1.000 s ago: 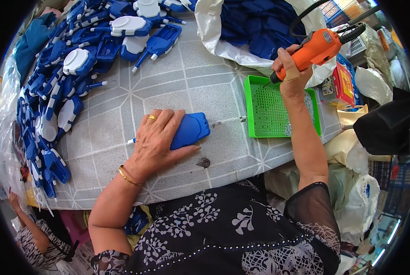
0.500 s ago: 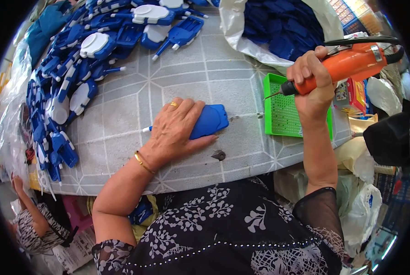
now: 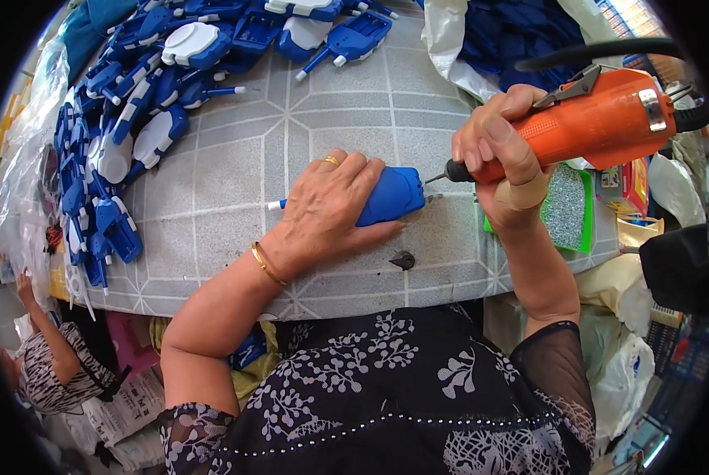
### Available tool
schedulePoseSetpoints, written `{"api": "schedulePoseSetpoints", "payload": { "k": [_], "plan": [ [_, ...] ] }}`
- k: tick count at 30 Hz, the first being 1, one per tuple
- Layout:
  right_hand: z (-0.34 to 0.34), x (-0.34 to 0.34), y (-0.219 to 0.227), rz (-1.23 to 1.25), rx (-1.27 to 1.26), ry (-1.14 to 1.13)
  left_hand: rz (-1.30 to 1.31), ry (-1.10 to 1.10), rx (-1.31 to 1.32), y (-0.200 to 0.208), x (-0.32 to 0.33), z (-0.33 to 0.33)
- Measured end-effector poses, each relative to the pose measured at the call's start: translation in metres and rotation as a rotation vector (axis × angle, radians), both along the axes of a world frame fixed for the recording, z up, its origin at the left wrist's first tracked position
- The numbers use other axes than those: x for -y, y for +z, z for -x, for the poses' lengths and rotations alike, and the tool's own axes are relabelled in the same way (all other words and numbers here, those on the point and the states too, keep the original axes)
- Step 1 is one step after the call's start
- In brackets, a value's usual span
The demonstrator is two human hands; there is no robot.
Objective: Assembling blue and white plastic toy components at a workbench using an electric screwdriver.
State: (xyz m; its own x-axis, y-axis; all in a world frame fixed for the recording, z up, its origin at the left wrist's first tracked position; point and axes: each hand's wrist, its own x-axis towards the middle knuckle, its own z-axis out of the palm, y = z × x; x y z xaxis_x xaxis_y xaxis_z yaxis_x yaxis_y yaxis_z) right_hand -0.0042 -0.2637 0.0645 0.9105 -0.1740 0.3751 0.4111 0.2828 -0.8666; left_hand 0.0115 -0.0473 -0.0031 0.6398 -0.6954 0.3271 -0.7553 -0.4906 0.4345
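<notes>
I've got the right hand [image 3: 509,162] wrapped tight round an orange power driver [image 3: 588,119], fingers and thumb closed on its front end. The left hand [image 3: 329,194] is draped over a blue casing [image 3: 394,196], thumb along the lower edge, fingers over the top, holding it on the desk [image 3: 339,103]. Both grips look firm. Casing's mid-frame. Driver bit [image 3: 437,179] points left, just beside the casing's right end; can't tell if it's touching or carrying anything. My call for doing this well: driver looks slanted, so stand it more upright, bit square to the casing, left thumb clear, steady even pressure. Further out: dark pointed scrap [image 3: 403,260] below the casing, green tray [image 3: 588,210] of silvery bits [image 3: 564,207] at right, white sack [image 3: 443,43] upper right, blue-and-white paddles [image 3: 192,43] upper left.
</notes>
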Motion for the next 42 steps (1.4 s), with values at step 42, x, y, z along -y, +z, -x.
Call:
{"api": "schedulePoseSetpoints", "payload": {
  "k": [42],
  "plan": [
    [0.006,0.015,-0.027,-0.120,0.037,0.007,-0.050,-0.019,0.003,0.009,0.004,0.003]
  ]
}}
